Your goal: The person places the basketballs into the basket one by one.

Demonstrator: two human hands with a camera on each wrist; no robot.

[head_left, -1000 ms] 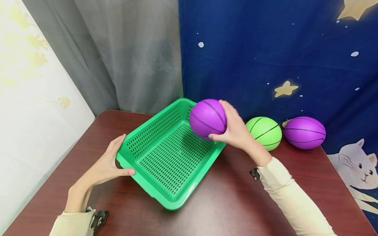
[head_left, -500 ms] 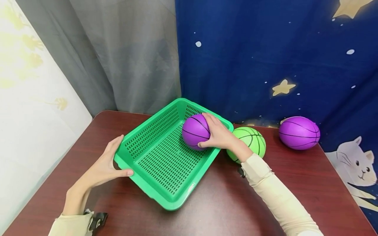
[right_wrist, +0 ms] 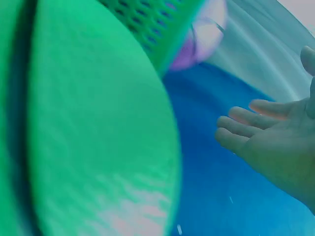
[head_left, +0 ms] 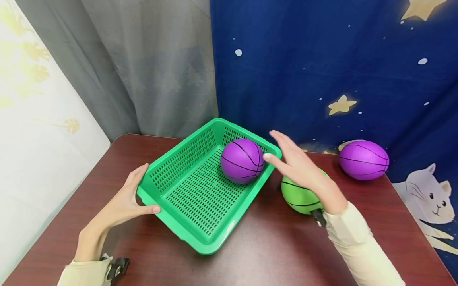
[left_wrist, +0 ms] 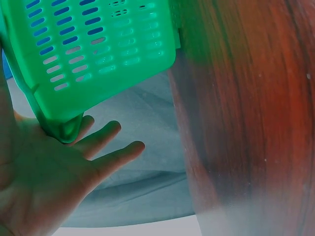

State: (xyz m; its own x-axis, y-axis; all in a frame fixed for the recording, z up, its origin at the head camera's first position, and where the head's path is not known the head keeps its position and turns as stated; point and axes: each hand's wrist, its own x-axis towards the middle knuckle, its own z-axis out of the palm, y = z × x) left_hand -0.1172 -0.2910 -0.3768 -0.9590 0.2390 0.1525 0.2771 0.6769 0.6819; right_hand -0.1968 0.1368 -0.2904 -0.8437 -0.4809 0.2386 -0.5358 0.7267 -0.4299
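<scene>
Your straight-fingered left hand (head_left: 119,204) touches the plastic basket (head_left: 189,206); your right hand (head_left: 299,167) is spread, empty. Beneath it, the green basketball (head_left: 300,198) looks light: cup its sides.

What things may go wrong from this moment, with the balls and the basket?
The green ball lies loose outside the basket, close by the right hand and its wrist; a bump might send it rolling.

The purple ball at the far right sits near the edge of the table, so a knock could roll it off.

The purple ball in the basket has no hand holding it; it may roll if the basket tips.
</scene>
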